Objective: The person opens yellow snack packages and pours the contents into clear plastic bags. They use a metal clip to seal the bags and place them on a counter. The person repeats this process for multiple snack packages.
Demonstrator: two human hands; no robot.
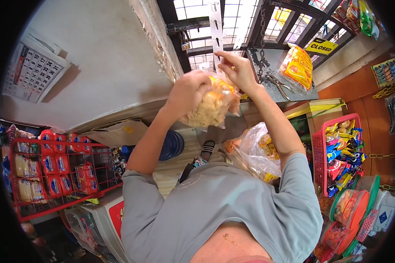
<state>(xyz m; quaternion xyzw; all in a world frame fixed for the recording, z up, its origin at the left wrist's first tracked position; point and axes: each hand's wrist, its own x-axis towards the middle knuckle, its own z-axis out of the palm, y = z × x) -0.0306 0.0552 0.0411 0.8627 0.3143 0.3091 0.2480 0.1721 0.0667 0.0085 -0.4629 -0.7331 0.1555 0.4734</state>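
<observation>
My left hand [190, 93], slightly blurred, is curled at the upper edge of a clear plastic bag of puffed snacks [211, 107]. Behind that bag, part of another snack bag [234, 107] shows. A white slotted plastic hanging strip [216, 31] runs down in front of the barred window, its lower end hidden behind the bags. My right hand [238, 70] pinches this strip between thumb and index finger, just above the bags. To the right, a yellow-labelled snack bag [297, 67] rests on a worn grey ledge [270, 65], beside metal pliers [280, 86].
A chain [262, 39] and a padlock [185, 44] hang by the black grille. Below my right arm sits a plastic sack of snack bags [250, 151]. A red wire rack [62, 143] stands left, a pink basket of snack packets [320, 154] right. A blue round container [171, 146] is on the floor.
</observation>
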